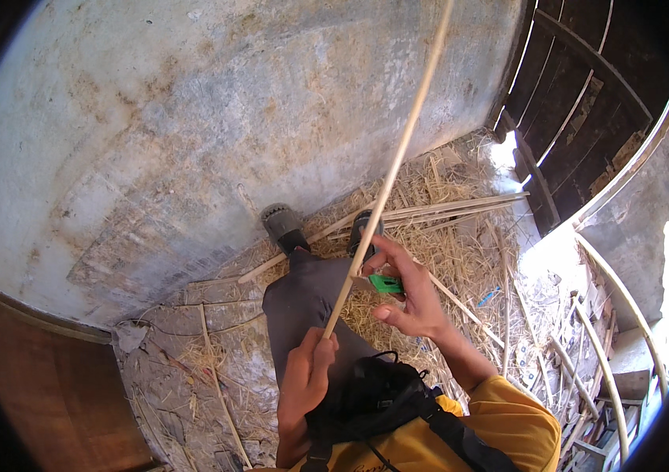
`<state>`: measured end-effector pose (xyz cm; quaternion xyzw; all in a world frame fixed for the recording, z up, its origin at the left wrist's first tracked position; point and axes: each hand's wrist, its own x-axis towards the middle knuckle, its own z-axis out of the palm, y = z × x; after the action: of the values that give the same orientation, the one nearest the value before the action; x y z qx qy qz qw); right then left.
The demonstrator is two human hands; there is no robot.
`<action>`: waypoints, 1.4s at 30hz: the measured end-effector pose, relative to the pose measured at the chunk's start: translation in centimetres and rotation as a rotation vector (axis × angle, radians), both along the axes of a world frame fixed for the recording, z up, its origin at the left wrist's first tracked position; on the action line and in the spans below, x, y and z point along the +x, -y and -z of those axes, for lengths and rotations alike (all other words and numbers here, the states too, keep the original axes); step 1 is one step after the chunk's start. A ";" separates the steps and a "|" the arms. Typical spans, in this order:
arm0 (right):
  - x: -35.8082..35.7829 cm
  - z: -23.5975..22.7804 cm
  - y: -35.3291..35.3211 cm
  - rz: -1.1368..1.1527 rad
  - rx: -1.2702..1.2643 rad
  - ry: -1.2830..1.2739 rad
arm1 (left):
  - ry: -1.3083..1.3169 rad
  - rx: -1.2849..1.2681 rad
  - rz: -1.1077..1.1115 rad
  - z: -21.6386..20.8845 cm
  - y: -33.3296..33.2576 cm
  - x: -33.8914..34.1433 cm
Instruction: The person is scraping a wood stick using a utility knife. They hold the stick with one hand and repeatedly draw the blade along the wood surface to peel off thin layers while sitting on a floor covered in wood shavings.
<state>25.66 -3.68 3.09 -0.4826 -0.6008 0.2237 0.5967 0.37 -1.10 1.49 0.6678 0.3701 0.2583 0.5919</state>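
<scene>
One pale pole [401,149], progress unclear

The left hand [307,376], lower centre of the frame, grips the pole, which slants to the top edge. Mid-frame, the right hand [412,297] pinches a green cutter [386,284], blade against it. The pole looks mostly smooth; what's left, I can't tell.

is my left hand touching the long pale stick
Touching: the head view shows the left hand with thumb and fingers closed on the stick's lower end.
</scene>
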 end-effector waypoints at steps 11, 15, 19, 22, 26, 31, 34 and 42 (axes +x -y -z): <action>-0.3 1.1 0.4 0.176 0.037 0.467 | -0.023 0.007 -0.038 -0.3 0.5 0.4; -0.3 1.1 0.4 0.204 0.051 0.480 | -0.023 0.066 -0.036 -0.4 0.7 0.8; -0.3 0.5 0.5 0.235 0.087 0.481 | -0.114 0.149 -0.040 -1.5 1.0 0.9; -0.1 -0.2 0.8 0.238 0.083 0.502 | -0.135 0.168 -0.055 -1.4 1.4 0.8; 0.1 -0.3 0.8 0.240 0.114 0.510 | -0.179 0.192 -0.068 -1.9 1.8 0.9; 0.2 0.0 1.0 0.272 0.107 0.560 | -0.211 0.195 -0.065 -1.1 1.9 0.6; 1.4 1.7 0.3 0.428 0.101 0.375 | -0.224 0.176 -0.047 -0.9 2.4 0.3; 8.0 3.9 -1.8 0.646 -0.120 0.116 | -0.204 0.068 0.057 0.9 4.8 -2.0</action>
<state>33.62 -1.86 -0.77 -0.6944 -0.4356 0.0300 0.5720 -1.61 -5.89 0.62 0.7206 0.4001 0.1844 0.5353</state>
